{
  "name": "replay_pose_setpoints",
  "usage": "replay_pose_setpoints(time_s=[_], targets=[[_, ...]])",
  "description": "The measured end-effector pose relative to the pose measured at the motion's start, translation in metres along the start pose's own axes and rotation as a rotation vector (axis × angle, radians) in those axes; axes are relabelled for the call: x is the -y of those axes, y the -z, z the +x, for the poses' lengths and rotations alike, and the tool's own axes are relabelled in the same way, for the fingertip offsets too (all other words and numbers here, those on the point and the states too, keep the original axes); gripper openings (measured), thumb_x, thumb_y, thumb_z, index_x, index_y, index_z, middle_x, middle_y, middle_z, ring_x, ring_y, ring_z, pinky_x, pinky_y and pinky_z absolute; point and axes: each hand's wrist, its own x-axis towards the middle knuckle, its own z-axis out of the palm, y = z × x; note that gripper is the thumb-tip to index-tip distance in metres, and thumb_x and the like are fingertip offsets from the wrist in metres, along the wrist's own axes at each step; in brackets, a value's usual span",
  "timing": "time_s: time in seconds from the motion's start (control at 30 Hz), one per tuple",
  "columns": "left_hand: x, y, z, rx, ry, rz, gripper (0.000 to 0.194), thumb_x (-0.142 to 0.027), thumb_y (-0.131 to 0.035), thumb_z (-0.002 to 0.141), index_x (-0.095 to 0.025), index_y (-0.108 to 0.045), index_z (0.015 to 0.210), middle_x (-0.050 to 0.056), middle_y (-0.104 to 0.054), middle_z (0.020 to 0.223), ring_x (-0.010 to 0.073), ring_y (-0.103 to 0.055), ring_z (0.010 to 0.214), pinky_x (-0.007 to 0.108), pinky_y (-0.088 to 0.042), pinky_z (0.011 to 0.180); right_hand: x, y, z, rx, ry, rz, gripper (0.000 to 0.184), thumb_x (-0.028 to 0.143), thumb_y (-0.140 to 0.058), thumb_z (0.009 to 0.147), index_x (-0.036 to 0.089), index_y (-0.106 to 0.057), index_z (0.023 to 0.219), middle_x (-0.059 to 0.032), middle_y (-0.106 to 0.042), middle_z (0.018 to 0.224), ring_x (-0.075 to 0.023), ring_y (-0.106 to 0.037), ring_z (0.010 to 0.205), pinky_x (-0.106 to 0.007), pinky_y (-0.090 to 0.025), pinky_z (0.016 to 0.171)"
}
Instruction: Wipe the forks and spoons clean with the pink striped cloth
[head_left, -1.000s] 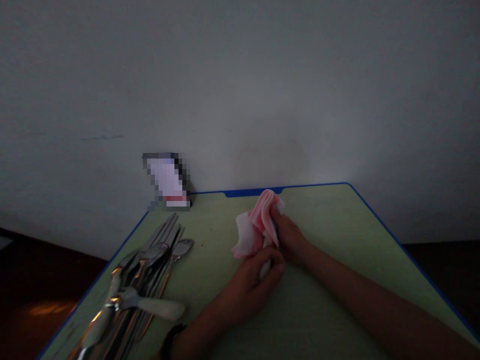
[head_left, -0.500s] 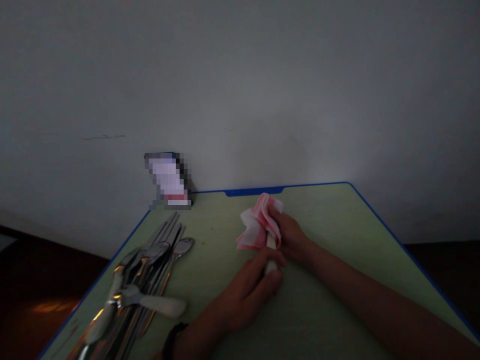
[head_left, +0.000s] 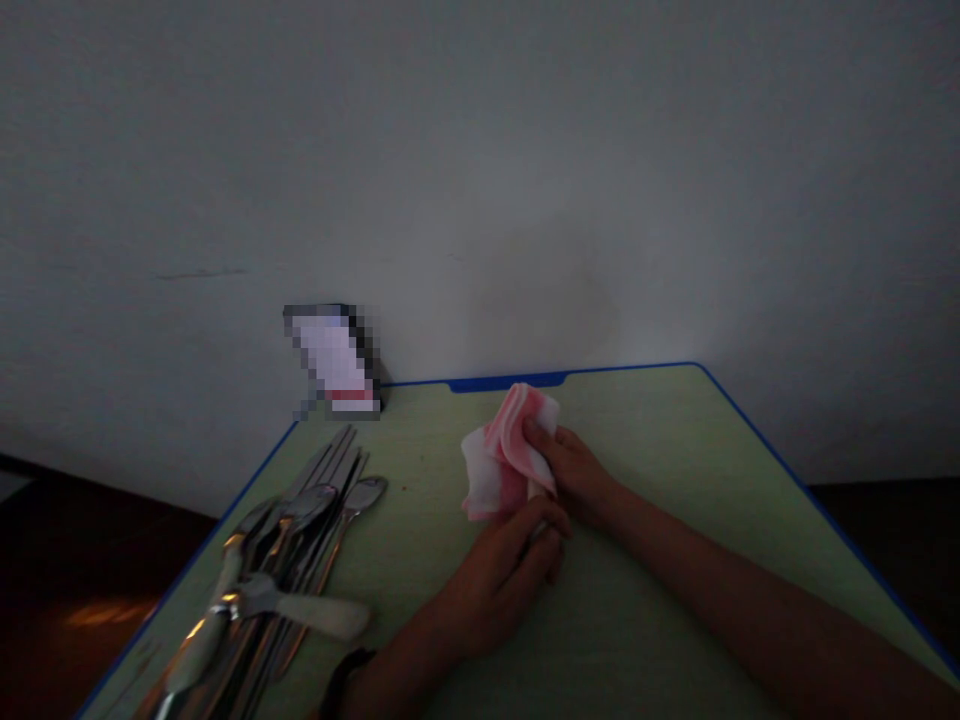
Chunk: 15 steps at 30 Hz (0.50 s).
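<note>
My left hand (head_left: 495, 580) is closed around the pale handle (head_left: 535, 490) of a piece of cutlery. Its far end is covered by a pink and white cloth (head_left: 487, 475), so I cannot tell its kind. My right hand (head_left: 574, 470) pinches the cloth around that covered end, thumb on top. Both hands are near each other over the middle of the table. To the left lies a pile of cutlery: a spoon (head_left: 366, 492), several long metal pieces (head_left: 330, 460), and a pale-handled piece (head_left: 322, 612) lying across the others.
The light green table (head_left: 675, 440) has a blue edge and stands against a grey wall (head_left: 600, 150). A phone with a blurred-out screen (head_left: 334, 355) leans on the wall at the table's back left corner. A dark floor (head_left: 75, 560) shows to the left.
The cloth has shifted slightly left and spread wider over the cutlery. Less of the pale handle shows between my hands, and my left fingers are more curled. The pile stays put.
</note>
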Motion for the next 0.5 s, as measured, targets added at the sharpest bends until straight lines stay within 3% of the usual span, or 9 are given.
replay_pose_setpoints(time_s=[0.23,0.37,0.5], targets=[[-0.0011,0.0039,-0.0017,-0.029,0.049,-0.063,0.018,-0.03,-0.039,0.093,-0.02,-0.049,0.105,-0.003,-0.045,0.068,0.0116,-0.041,0.059,0.022,-0.035,0.055,0.0023,-0.0003,0.0047,-0.167,-0.018,0.118,0.042,0.056,-0.068,0.061,0.015,-0.058,0.065,0.0029,-0.053,0.052,-0.0086,-0.043,0.047,-0.023,-0.033,0.047],[-0.006,0.0089,-0.0042,0.061,-0.003,-0.154,0.023,-0.026,-0.04,0.092,-0.021,-0.047,0.113,-0.002,-0.047,0.073,0.0123,-0.043,0.065,0.024,-0.038,0.061,0.0039,-0.0001,0.0077,-0.131,-0.105,0.243,0.036,0.049,-0.07,0.062,0.015,-0.058,0.067,0.0015,-0.055,0.053,-0.0103,-0.046,0.049,-0.024,-0.038,0.05],[-0.006,0.007,-0.0031,0.092,0.007,-0.185,0.022,-0.026,-0.035,0.095,-0.02,-0.046,0.113,-0.003,-0.046,0.074,0.011,-0.043,0.064,0.024,-0.037,0.062,0.0057,-0.0011,0.0051,-0.093,-0.134,0.202,0.037,0.048,-0.071,0.061,0.015,-0.057,0.066,0.0006,-0.056,0.053,-0.0105,-0.047,0.05,-0.024,-0.038,0.049]])
